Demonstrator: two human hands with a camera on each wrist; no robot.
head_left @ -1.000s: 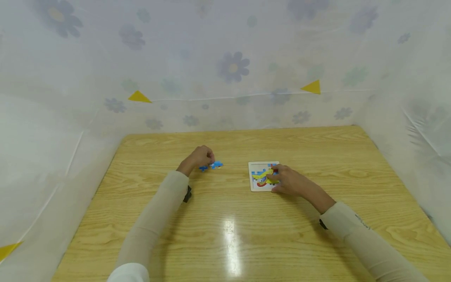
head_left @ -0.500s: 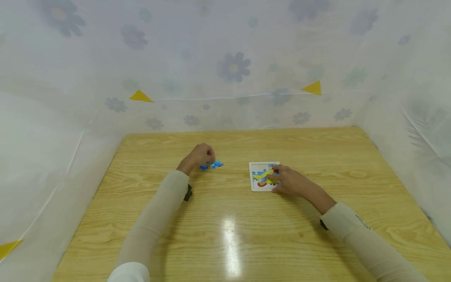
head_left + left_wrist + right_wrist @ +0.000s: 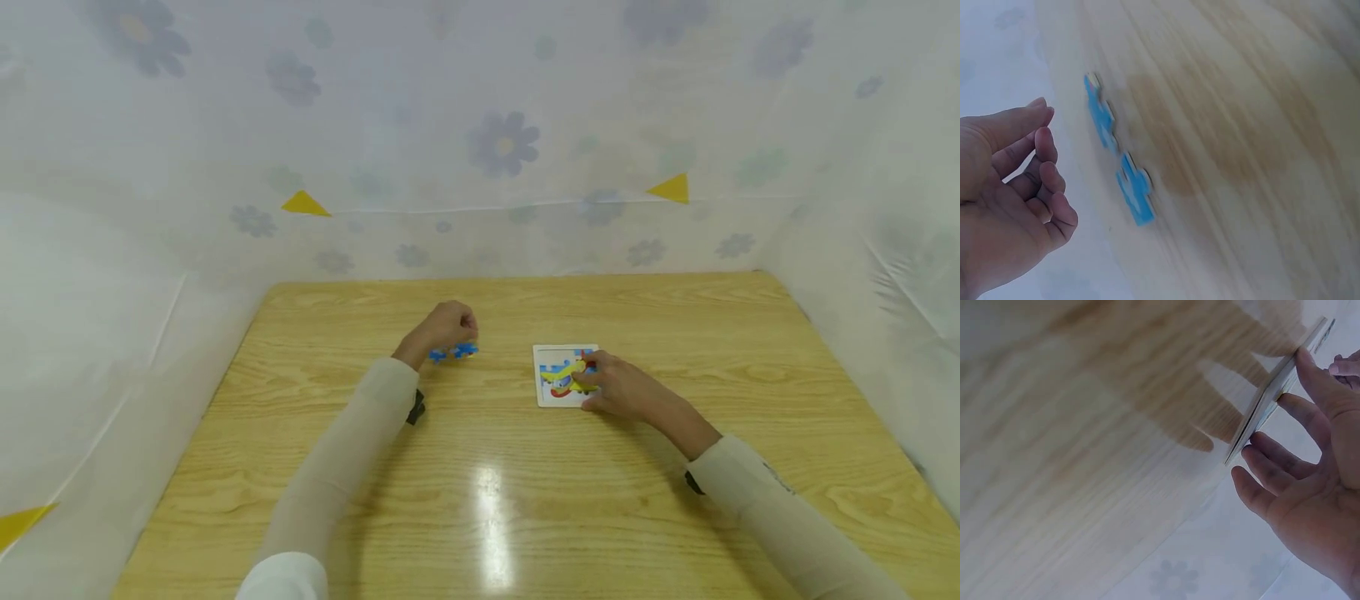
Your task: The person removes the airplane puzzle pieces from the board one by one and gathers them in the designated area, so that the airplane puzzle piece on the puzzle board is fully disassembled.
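My left hand (image 3: 450, 323) is over two blue jigsaw pieces (image 3: 465, 349) left of centre. In the left wrist view its fingers bend loosely, the thumb tip meets the index finger, and nothing shows between them. Both blue pieces (image 3: 1136, 190) lie on the wood beside that hand. My right hand (image 3: 626, 387) holds the right side of a square white-framed puzzle tray (image 3: 537, 377), thumb at the near edge, fingers over the picture. A yellow, red and blue airplane partly fills the tray; its right part is hidden under the hand. Seen edge-on, the tray (image 3: 1260, 409) lies flat.
A wood-grain table (image 3: 487, 467) carries everything, with a bright reflection near its front. Pale flowered sheeting (image 3: 495, 167) stands behind it and along both sides, with yellow triangles (image 3: 671, 188) on it. Bare wood separates the loose pieces from the tray.
My left hand has shifted slightly to the right and up over the blue pieces, which stay on the table. My right hand has kept its place on the puzzle tray.
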